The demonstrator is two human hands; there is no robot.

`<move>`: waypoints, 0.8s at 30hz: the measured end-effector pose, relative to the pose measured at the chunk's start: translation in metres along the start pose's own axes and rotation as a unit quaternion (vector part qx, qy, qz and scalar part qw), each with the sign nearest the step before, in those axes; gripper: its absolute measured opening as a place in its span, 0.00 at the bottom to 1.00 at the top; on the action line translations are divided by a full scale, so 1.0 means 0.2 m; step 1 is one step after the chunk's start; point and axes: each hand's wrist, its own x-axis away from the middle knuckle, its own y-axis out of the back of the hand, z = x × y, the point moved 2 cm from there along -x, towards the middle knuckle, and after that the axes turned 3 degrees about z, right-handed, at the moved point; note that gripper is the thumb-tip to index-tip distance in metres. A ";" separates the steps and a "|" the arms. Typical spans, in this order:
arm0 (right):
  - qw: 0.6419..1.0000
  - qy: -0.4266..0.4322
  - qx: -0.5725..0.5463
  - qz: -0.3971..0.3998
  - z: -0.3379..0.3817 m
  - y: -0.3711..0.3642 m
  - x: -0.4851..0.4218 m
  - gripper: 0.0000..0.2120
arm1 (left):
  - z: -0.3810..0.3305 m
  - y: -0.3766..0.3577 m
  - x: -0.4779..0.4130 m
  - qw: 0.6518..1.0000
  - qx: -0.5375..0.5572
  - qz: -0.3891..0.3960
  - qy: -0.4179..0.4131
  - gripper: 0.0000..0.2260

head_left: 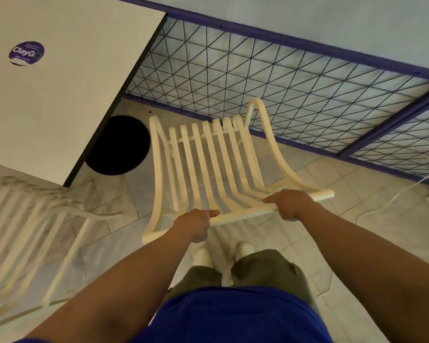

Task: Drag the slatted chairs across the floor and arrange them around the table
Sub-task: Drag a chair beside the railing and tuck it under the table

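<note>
Hands both on the top rail of the slatted chair (pixel 208 157). The left hand (pixel 198 226) is curled round the rail near its left end, and the right hand (pixel 291 204) is curled round it nearer the right end, well apart. The chair stands straight ahead of the hands, seat pointing away, just right of the table (pixel 60 100) corner. The black table base (pixel 119 144) is ahead-left of the left hand, just beside the chair's front. A second slatted chair (pixel 22 231) stands left of the left hand.

Judgement: this chair is being steered to the table's side.
- Hold the wide grip so the pull is even.
- Swing the front leftward and watch the front leg against the base.
- Stay off the mesh fence (pixel 258 78) ahead.
- Avoid the white cable (pixel 394 201) on the floor, right of the right hand.

Writing: the round purple sticker (pixel 26 53) on the tabletop, far ahead-left, reads "ClayG…". The ending and the small print are unreadable.
</note>
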 end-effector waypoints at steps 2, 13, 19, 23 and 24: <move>1.000 -0.004 0.014 0.001 0.01 0.00 0.00 0.34 | 0.00 0.00 0.01 1.000 -0.004 -0.005 0.004 0.34; 0.997 0.043 0.045 0.046 -0.12 0.03 -0.08 0.36 | -0.01 -0.02 0.02 0.999 0.008 -0.014 0.040 0.36; 0.989 0.121 0.028 0.079 -0.12 0.04 -0.09 0.41 | -0.02 -0.01 0.03 0.998 0.011 -0.013 0.068 0.37; 0.986 0.146 0.034 0.078 -0.12 0.05 -0.09 0.42 | -0.03 -0.01 0.03 0.996 0.021 -0.023 0.081 0.39; 0.986 0.147 0.033 0.077 -0.12 0.04 -0.09 0.42 | -0.03 -0.02 0.03 0.996 0.023 -0.024 0.083 0.39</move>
